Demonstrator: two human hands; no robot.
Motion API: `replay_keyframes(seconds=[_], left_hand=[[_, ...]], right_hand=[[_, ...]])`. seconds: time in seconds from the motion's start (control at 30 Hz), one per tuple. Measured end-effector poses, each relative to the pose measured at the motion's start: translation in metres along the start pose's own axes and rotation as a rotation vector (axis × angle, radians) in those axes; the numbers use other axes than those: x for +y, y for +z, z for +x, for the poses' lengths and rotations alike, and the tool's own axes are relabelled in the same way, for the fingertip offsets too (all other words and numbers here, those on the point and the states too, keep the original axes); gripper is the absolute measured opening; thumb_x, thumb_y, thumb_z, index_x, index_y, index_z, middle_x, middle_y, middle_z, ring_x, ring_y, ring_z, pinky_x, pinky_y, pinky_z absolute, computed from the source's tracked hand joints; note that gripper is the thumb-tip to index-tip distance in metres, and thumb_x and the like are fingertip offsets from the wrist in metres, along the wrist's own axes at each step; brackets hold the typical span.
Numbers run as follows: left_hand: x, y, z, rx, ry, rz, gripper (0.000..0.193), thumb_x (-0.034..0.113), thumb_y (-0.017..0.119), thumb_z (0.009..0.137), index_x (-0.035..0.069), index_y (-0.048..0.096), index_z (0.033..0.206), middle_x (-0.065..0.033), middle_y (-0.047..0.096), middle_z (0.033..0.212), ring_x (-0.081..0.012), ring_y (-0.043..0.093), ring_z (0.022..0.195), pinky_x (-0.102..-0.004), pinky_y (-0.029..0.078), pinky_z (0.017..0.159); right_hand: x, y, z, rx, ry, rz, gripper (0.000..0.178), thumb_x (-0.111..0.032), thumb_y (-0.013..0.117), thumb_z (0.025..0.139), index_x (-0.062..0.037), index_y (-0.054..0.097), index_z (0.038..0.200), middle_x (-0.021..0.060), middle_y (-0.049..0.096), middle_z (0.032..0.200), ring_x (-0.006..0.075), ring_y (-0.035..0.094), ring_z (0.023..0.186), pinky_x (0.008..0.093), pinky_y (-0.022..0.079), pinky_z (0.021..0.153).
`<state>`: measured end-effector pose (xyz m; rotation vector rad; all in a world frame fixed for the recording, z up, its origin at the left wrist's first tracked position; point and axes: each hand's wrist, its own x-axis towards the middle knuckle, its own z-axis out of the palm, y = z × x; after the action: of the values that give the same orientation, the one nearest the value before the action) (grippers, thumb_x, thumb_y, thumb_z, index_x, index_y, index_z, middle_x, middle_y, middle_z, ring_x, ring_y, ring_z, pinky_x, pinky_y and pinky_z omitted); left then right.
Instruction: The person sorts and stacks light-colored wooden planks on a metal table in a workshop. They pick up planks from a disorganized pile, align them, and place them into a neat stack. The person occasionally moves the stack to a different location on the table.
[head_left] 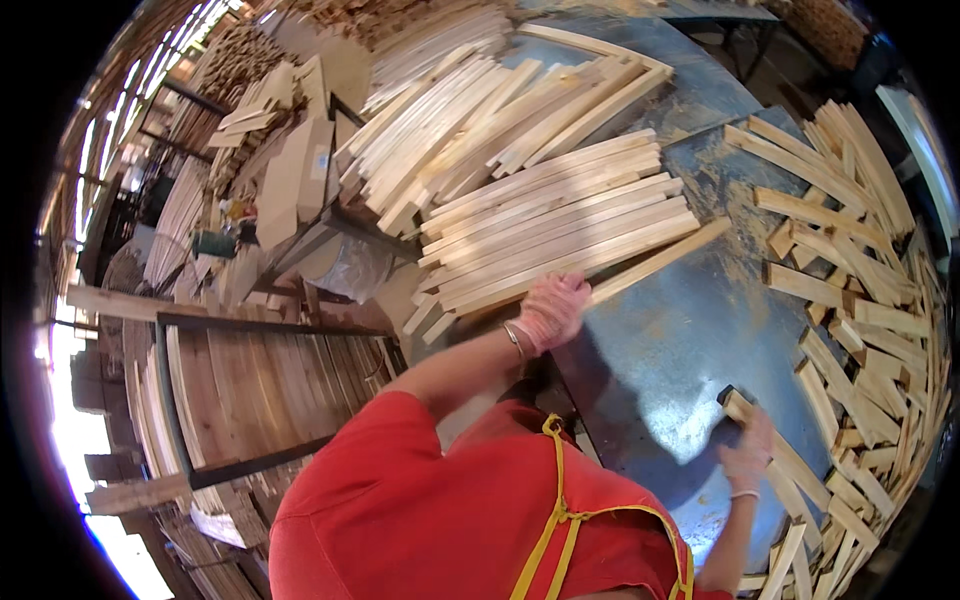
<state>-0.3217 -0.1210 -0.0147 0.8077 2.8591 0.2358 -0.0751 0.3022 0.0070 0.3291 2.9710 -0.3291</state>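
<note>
My left hand (555, 312), in a pale glove, is closed at the near end of a wooden strip (660, 262). That strip lies at an angle beside a neat row of wooden strips (560, 220) on the metal table. Lower right, my gloved right hand (750, 458) is blurred but appears wrapped around another wooden strip (790, 468). A dark end (726, 394) shows on this strip, pointing toward the middle of the table. The fingertips of both hands are partly hidden.
The blue-grey metal table (660, 350) carries sawdust. A jumbled heap of strips (865, 350) fills its right side, and more strips (430, 130) lie at the back. To my left stands a dark-framed rack of boards (260, 390); cardboard (290, 190) leans beyond it.
</note>
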Motion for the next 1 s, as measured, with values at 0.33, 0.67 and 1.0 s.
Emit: replay_keyframes(seconds=[0.33,0.67,1.0], left_hand=[[-0.066,0.006,-0.005,0.262,0.105,0.067,0.066,0.030,0.078,0.082,0.015,0.059,0.144,-0.0127,0.059,0.145,-0.0363,0.055,0.136,-0.0532,0.042,0.114],[-0.282,-0.082,0.024,0.509,-0.377,0.111,0.073,0.048,0.077,0.089,0.008,0.057,0.147,-0.0180,0.060,0.150,-0.0379,0.051,0.144,-0.0505,0.040,0.121],[-0.371,-0.110,0.067,-0.032,-0.497,-0.190,0.080,0.042,0.082,0.083,0.008,0.052,0.149,-0.0226,0.066,0.140,-0.0413,0.066,0.126,-0.0497,0.054,0.105]], right_hand=[[0.072,-0.019,0.034,-0.309,0.353,0.000,0.064,-0.037,0.077,0.092,-0.0039,0.061,0.144,0.0193,0.074,0.122,0.0430,0.067,0.119,0.0492,0.053,0.100],[-0.118,0.121,0.140,0.127,0.538,0.901,0.046,-0.035,0.057,0.107,0.0015,0.067,0.133,0.0168,0.075,0.109,0.0296,0.069,0.102,0.0422,0.053,0.090],[-0.245,0.111,0.225,0.353,0.809,0.994,0.055,-0.046,0.057,0.105,0.0058,0.066,0.120,0.0204,0.075,0.104,0.0361,0.072,0.096,0.0493,0.058,0.088]])
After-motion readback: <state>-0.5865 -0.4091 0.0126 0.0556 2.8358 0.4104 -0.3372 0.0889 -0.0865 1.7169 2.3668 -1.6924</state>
